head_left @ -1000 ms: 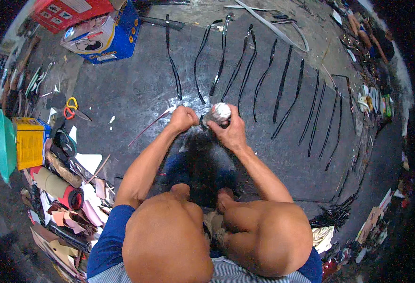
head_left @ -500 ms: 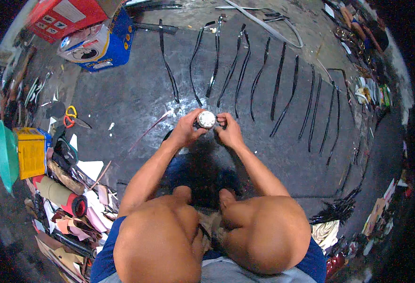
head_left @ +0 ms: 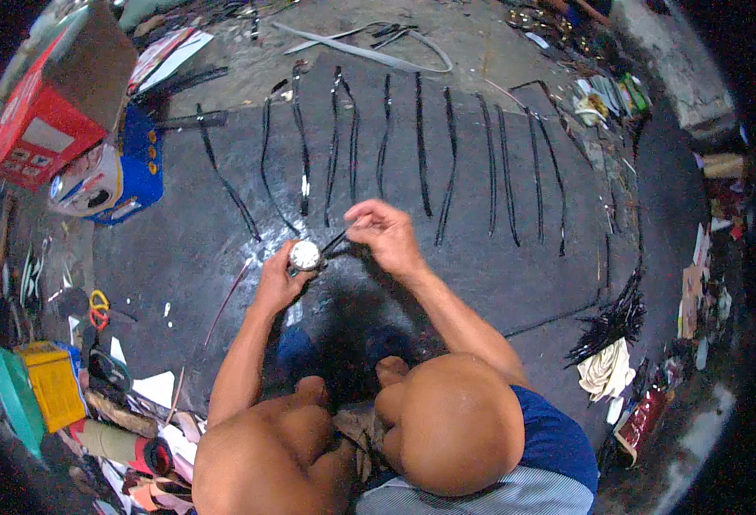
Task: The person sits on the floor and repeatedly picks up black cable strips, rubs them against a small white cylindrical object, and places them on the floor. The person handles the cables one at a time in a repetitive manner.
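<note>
Head view: hands grip a small white tin [head_left: 305,255] and, seemingly, a brush [head_left: 337,241], black strips [head_left: 421,146] beyond.

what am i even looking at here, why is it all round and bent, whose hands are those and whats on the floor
This is one view from a wide fisheye camera worn on a person's head, looking down, so straight edges bend near the rim. There is no machine: the bare knees and forearms belong to the wearer. The left hand holds a small round white-topped container. The right hand pinches a thin dark stick whose tip reaches toward it. On the dark floor mat lie long black strips in a row. At the left are a red box, a yellow box and scissors; at the right, a pile of black strips.
</note>
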{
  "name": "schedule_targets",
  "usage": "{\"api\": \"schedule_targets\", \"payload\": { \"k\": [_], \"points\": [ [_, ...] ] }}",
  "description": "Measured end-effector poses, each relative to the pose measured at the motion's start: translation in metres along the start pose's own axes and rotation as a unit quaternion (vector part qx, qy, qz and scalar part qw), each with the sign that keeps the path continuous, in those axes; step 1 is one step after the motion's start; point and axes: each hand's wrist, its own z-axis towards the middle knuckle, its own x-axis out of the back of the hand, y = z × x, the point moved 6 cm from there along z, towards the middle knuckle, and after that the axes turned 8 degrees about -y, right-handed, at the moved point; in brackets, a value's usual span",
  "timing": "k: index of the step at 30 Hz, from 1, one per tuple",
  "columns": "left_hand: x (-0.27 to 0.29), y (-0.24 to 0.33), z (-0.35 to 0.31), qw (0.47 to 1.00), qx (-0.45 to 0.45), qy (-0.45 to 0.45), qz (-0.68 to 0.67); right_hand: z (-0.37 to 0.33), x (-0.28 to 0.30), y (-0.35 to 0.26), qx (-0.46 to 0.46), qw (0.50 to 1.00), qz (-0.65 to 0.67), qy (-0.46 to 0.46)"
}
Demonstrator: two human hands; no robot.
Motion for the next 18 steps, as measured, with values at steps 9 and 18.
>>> {"api": "schedule_targets", "payload": {
  "k": [9,18],
  "points": [
    [0.001,-0.005,-0.002,0.999,-0.022,0.023,0.004,-0.042,0.171,-0.239,0.211,0.957,0.169,0.102],
    [-0.005,0.007,-0.019,0.998,-0.026,0.026,-0.057,-0.024,0.456,-0.294,0.159,0.922,-0.056,0.349]
  ]
}}
